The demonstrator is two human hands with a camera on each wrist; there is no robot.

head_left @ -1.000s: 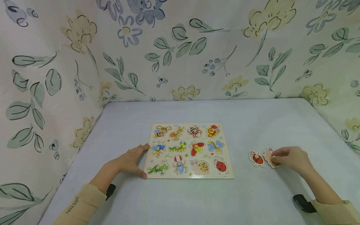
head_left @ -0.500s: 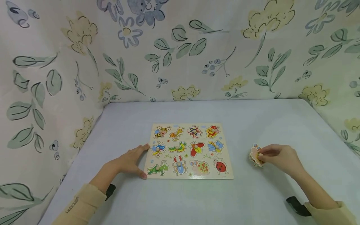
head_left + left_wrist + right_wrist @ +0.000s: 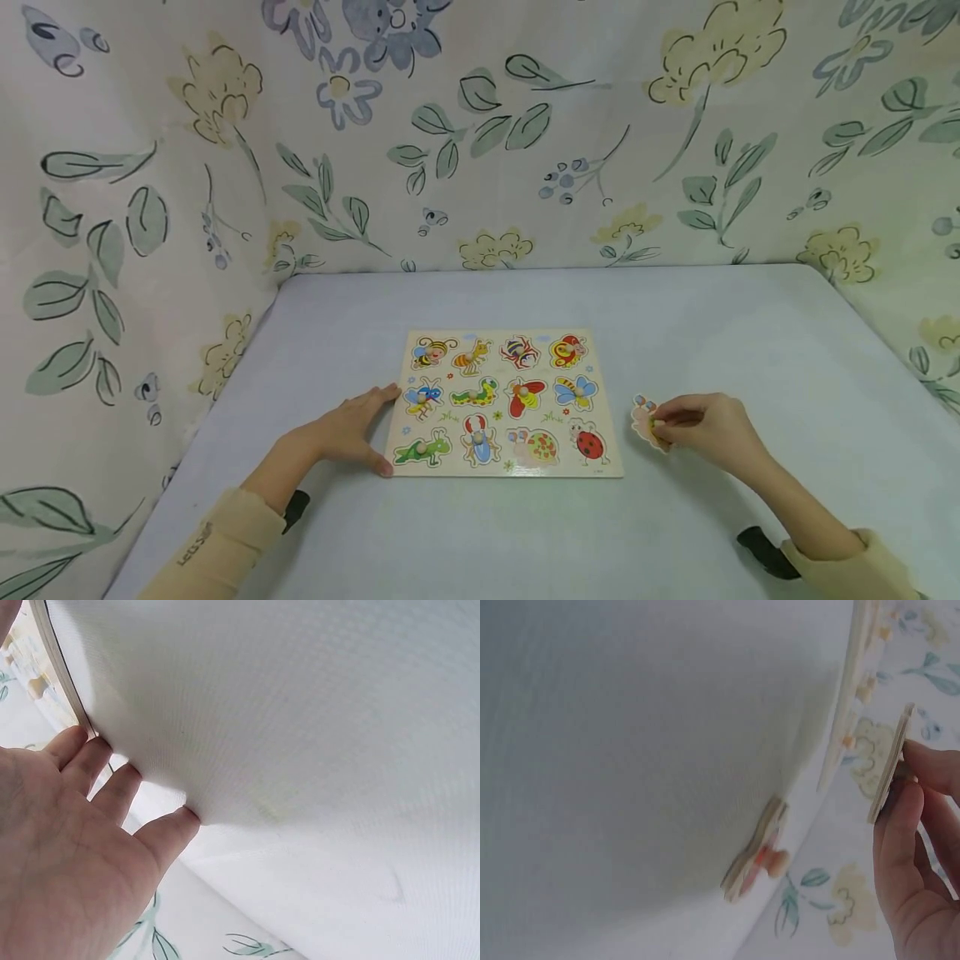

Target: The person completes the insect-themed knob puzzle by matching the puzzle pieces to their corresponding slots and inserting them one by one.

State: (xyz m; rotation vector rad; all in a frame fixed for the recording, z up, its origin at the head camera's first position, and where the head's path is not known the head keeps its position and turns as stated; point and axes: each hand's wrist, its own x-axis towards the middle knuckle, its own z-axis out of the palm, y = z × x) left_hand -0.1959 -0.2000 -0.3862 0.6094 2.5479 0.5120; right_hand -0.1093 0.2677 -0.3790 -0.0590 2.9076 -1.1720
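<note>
A wooden peg puzzle board (image 3: 491, 425) with insect pictures lies mid-table in the head view. My left hand (image 3: 348, 432) rests at its left edge, fingers spread, thumb and fingertips touching the rim. Raised just right of the board, a snail puzzle piece (image 3: 645, 423) is pinched by its knob between the thumb and fingers of my right hand (image 3: 708, 429). The right wrist view shows that snail piece (image 3: 892, 765) edge-on. A ladybug piece (image 3: 757, 855) with a wooden knob lies on the table there; in the head view my right hand hides it.
The board's snail (image 3: 542, 446) and ladybug (image 3: 588, 442) places show flat pictures without knobs; the other places hold knobbed pieces. A white table (image 3: 480, 542) lies under everything, with flowered cloth (image 3: 480, 150) behind and at the sides.
My right hand has lifted the snail piece and carried it left, over the ladybug piece and toward the board. The left hand stays in place.
</note>
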